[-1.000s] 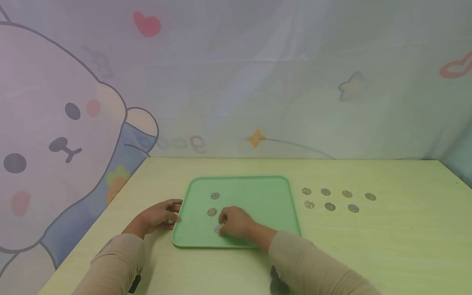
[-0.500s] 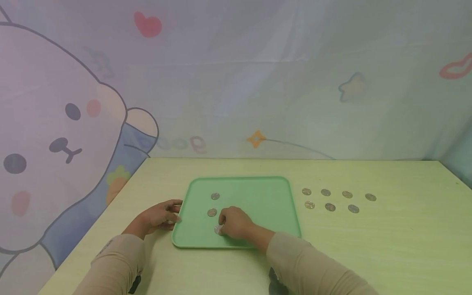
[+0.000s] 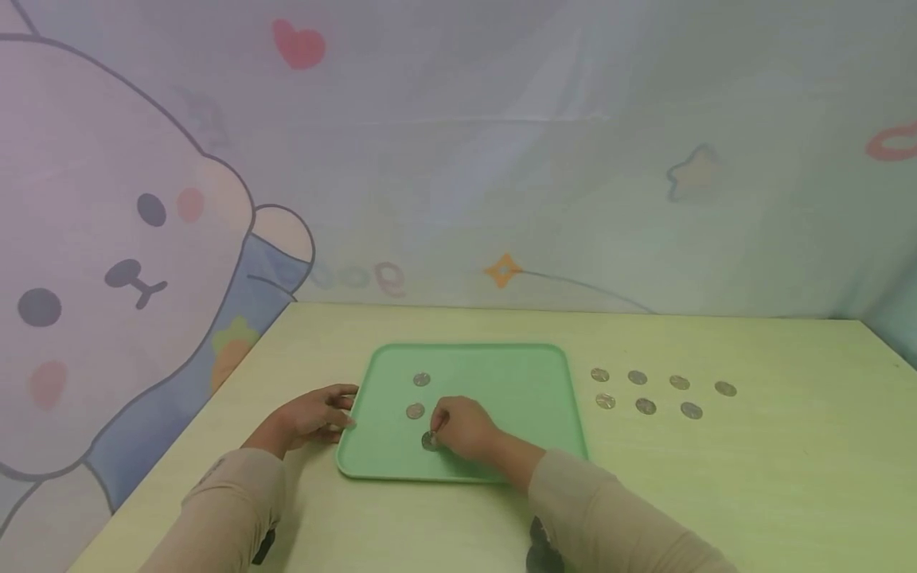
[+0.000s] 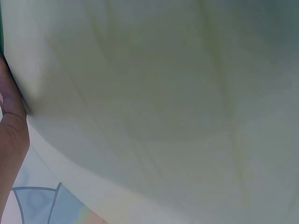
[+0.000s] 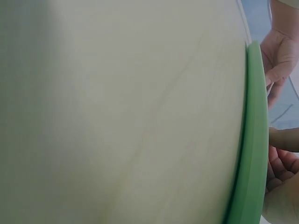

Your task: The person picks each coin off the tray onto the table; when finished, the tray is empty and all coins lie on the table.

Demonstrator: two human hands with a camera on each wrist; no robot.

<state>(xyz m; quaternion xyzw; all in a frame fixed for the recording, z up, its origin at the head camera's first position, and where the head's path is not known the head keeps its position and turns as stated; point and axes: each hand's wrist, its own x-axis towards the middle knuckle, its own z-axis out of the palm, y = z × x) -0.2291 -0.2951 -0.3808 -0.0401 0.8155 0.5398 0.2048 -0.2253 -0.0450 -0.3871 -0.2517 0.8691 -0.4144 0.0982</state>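
Note:
A light green tray (image 3: 516,382) lies on the table with three silver coins in its left part. One coin (image 3: 421,380) is toward the back and a second coin (image 3: 415,411) lies in front of it. The third, the front coin (image 3: 429,441), is at the fingertips of my right hand (image 3: 466,428); the curled thumb and index finger pinch its right edge, close over the tray floor. My left hand (image 3: 315,414) touches the tray's left rim with loosely extended fingers, the thumb at the edge. In the right wrist view, the tray's raised rim partly hides both hands.
Right of the tray, several coins (image 3: 646,406) lie flat on the pale wooden table (image 3: 788,477) in two rows. A printed cloth backdrop (image 3: 458,175) hangs behind the table's back edge.
The front coin has turned from bright to darker, and more of it shows beside my right fingertips. My left hand keeps its place at the rim; the head view has shifted slightly.

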